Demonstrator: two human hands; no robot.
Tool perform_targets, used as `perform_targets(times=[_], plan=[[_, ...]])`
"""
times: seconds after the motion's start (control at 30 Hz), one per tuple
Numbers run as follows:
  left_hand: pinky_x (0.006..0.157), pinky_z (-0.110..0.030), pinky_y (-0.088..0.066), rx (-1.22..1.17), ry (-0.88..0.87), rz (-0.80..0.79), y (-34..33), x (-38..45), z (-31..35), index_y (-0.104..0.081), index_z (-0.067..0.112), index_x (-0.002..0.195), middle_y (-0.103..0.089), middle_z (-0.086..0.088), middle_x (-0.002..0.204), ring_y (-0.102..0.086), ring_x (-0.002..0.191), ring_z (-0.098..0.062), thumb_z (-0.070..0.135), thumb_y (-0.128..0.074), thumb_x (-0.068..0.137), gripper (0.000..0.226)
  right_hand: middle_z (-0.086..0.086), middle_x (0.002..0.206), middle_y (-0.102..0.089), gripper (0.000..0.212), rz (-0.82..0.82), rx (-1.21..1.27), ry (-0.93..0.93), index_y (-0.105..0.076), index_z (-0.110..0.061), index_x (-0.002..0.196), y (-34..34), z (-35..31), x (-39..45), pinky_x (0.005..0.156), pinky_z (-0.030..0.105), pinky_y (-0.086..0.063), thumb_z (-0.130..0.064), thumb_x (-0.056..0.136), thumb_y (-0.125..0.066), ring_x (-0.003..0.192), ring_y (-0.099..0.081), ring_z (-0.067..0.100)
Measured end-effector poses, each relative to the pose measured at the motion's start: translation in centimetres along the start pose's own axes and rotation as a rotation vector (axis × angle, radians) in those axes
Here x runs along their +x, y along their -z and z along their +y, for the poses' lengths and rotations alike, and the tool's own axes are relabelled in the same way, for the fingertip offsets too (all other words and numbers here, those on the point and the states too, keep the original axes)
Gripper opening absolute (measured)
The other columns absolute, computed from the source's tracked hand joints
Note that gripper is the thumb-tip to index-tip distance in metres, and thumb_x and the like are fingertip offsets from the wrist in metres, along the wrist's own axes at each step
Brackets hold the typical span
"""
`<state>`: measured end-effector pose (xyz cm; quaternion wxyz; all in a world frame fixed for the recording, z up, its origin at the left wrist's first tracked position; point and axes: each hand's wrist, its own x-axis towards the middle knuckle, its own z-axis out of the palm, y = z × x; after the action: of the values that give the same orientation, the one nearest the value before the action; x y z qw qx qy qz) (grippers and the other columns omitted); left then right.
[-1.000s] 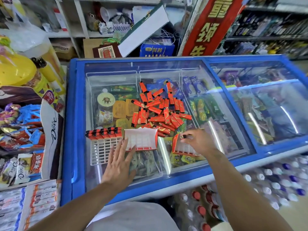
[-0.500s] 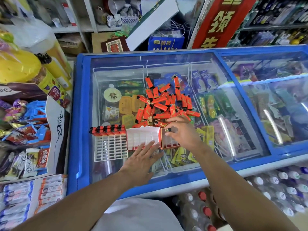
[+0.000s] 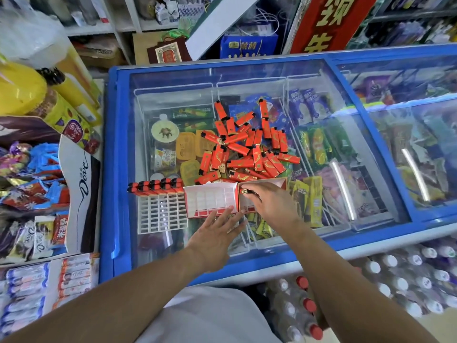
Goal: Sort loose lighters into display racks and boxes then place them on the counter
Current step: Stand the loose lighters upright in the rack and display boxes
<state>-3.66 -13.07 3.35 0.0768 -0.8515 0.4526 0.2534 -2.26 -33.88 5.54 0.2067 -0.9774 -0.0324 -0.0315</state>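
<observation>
Since a second ago, I see the right hand (image 3: 272, 204) has carried the second red box (image 3: 277, 184) leftward, so it now sits touching the right side of the first red box (image 3: 210, 200). That hand rests over the second box with its fingers curled, and they appear to pinch one red lighter (image 3: 247, 191) at the box's near left corner. My left hand (image 3: 215, 233) has slid forward across the freezer lid (image 3: 158, 243); its fingers are straight and spread, the tips touching the near edge of the first box, holding nothing. The first box shows white dividers and I cannot see any lighters in it. To its left lies the white rack (image 3: 162, 214), with a row of lighters (image 3: 154, 186) filling its far edge. Just beyond both boxes, the loose pile of red lighters (image 3: 247, 149) spreads over the glass. A Dove carton (image 3: 79, 184) stands at the left of the freezer.
</observation>
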Motion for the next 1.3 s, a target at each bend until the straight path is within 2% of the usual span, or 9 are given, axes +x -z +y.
perform_targets(times=[0.2,0.53,0.63,0.73,0.87,0.97,1.1,1.2,1.3], plan=[[0.122,-0.052,0.014,-0.023,-0.013,0.018,0.1,-0.1,-0.1,0.009,0.027,0.16,0.041,0.0,0.157,0.034,0.147,-0.026,0.044,-0.046,0.1,0.083,-0.008,0.093,-0.072,0.014,0.117,0.017,0.04,-0.072,-0.022,0.104,0.6,-0.2,0.5,0.063,0.022,-0.049,-0.027,0.091,-0.073,0.08,-0.067,0.01],[0.123,-0.049,0.014,-0.114,0.048,0.102,-1.2,-1.4,-0.2,0.011,0.024,0.161,0.038,-0.004,0.16,0.037,0.146,-0.024,0.042,-0.046,0.099,0.086,-0.01,0.09,-0.07,0.019,0.152,-0.015,0.057,-0.078,-0.023,0.107,1.6,-0.8,2.0,0.061,0.017,-0.043,-0.033,0.094,-0.068,0.073,-0.057,0.003],[0.122,-0.047,0.017,-0.152,0.107,0.097,-1.3,-2.0,-0.5,0.016,0.024,0.159,0.036,-0.004,0.161,0.037,0.146,-0.023,0.041,-0.044,0.1,0.086,-0.007,0.105,-0.07,0.022,-0.053,0.014,-0.116,-0.073,-0.024,0.116,2.8,-2.1,5.4,0.064,0.015,-0.042,-0.032,0.095,-0.067,0.082,-0.06,0.005],[0.121,-0.045,0.019,-0.201,0.159,0.104,-1.2,-2.6,-0.8,0.015,0.024,0.16,0.026,-0.005,0.166,0.026,0.151,-0.025,0.04,-0.043,0.1,0.085,-0.004,0.112,-0.071,0.021,-0.39,-0.065,-0.24,-0.075,-0.02,0.112,2.2,-2.3,9.5,0.081,0.031,-0.056,-0.023,0.092,-0.072,0.093,-0.068,0.015],[0.122,-0.046,0.016,-0.241,0.244,0.128,-0.9,-3.5,-1.3,0.01,0.025,0.16,0.017,-0.005,0.168,0.017,0.154,-0.028,0.044,-0.043,0.102,0.081,0.001,0.073,-0.06,0.018,-0.535,-0.365,-0.24,-0.064,-0.01,0.075,0.6,-3.5,12.2,0.059,0.031,-0.049,0.0,0.089,-0.063,0.061,-0.057,0.017],[0.123,-0.048,0.013,-0.237,0.276,0.126,-1.2,-3.9,-1.9,0.012,0.023,0.16,0.016,-0.007,0.168,0.02,0.153,-0.03,0.046,-0.042,0.102,0.082,0.0,0.068,-0.052,0.025,-0.558,-0.431,-0.208,-0.054,-0.012,0.071,0.2,-4.5,12.4,0.058,0.03,-0.046,0.003,0.09,-0.059,0.057,-0.05,0.015],[0.121,-0.058,0.013,-0.19,0.267,0.097,-1.7,-4.2,-2.1,0.021,0.024,0.158,0.017,-0.007,0.168,0.024,0.152,-0.031,0.048,-0.041,0.101,0.087,-0.001,0.077,-0.061,0.01,-0.436,-0.418,-0.177,-0.06,-0.017,0.085,0.8,-4.8,12.4,0.053,0.027,-0.041,-0.012,0.09,-0.068,0.067,-0.061,0.019],[0.122,-0.054,0.012,-0.262,0.264,0.082,-1.7,-4.0,-2.0,0.018,0.025,0.159,0.019,-0.007,0.168,0.025,0.151,-0.029,0.043,-0.045,0.1,0.088,-0.009,0.076,-0.06,0.031,-0.206,-0.199,-0.105,-0.051,-0.023,0.12,2.8,-6.1,11.1,0.061,0.032,-0.05,-0.029,0.094,-0.068,0.066,-0.06,0.013],[0.123,-0.052,0.01,-0.281,0.252,0.077,-1.8,-4.0,-2.0,0.017,0.026,0.159,0.02,-0.006,0.167,0.025,0.152,-0.028,0.042,-0.045,0.099,0.088,-0.017,0.084,-0.062,0.034,-0.112,-0.007,0.001,-0.052,-0.03,0.125,4.9,-8.6,9.0,0.065,0.028,-0.045,-0.042,0.095,-0.064,0.069,-0.057,0.007]])
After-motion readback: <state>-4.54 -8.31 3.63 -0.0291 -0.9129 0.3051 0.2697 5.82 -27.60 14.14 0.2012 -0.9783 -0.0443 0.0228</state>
